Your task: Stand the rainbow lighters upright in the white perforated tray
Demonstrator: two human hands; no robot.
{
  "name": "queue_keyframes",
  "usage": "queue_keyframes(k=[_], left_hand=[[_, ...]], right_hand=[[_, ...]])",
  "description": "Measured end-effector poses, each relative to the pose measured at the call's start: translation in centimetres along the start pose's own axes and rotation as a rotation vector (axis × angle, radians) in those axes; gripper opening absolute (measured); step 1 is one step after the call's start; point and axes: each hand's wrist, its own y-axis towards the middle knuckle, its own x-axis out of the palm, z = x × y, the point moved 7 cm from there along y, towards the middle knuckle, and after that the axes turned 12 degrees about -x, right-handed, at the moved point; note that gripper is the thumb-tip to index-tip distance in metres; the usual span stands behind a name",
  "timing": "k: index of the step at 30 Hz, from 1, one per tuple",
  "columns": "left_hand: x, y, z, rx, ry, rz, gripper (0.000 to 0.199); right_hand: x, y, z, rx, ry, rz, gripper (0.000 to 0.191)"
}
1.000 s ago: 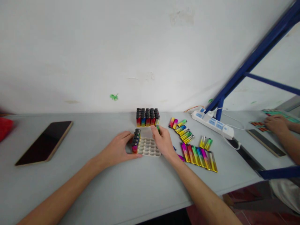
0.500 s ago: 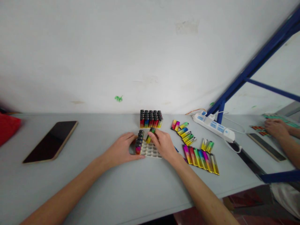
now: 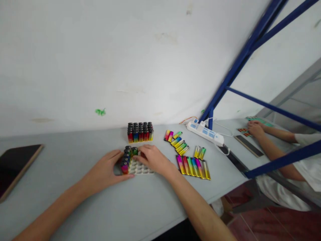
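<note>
My left hand curls around the left side of a white honeycomb tray, its thumb along the front edge. A column of black-topped, colourful lighters stands upright in the tray's left holes. My right hand is over the back of the tray, its thumb and finger closed at a green lighter that stands upright in the back row, beside that column. The fingers partly cover this lighter. Behind the tray stands a full block of lighters in several rows.
Loose lighters lie to the right, with others behind them. A white power strip and a blue metal frame are beyond. A phone-like dark slab lies left. A co-worker's hands are at far right.
My view has turned right, so things appear shifted left. The green lighter, tilted in my right hand before, now stands upright in the tray's back row. My left hand stays at the tray.
</note>
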Motion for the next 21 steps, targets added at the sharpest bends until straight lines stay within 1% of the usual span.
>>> queue_keyframes(k=[2,4,7,10,13,15,17,19,21], left_hand=[[-0.1,0.2,0.0,0.003,-0.006,0.009,0.073],[-0.2,0.3,0.1,0.002,-0.005,0.018,0.072],[-0.4,0.5,0.3,0.003,0.004,0.03,0.07],[-0.5,0.5,0.3,0.024,0.023,0.074,0.069],[-0.5,0.5,0.0,0.035,0.038,0.108,0.07],[-0.3,0.5,-0.1,0.035,0.045,0.09,0.071],[-0.1,0.5,-0.1,0.035,0.05,0.061,0.071],[-0.1,0.5,-0.1,0.035,0.054,0.06,0.073],[-0.2,0.5,-0.2,0.033,0.054,0.085,0.072]], right_hand=[[-0.8,-0.4,0.0,0.014,0.049,0.019,0.031],[-2.0,-0.8,0.5,0.067,0.049,0.076,0.034],[-3.9,-1.9,2.6,0.226,-0.103,0.15,0.036],[-5.3,-3.2,5.4,0.404,-0.26,0.147,0.029],[-6.7,-4.9,7.3,0.564,-0.336,0.15,0.024],[-7.7,-6.6,7.8,0.648,-0.379,0.168,0.026],[-8.5,-8.5,7.7,0.708,-0.428,0.171,0.032],[-8.8,-10.5,7.4,0.746,-0.479,0.144,0.043],[-8.5,-12.1,7.2,0.759,-0.509,0.112,0.047]])
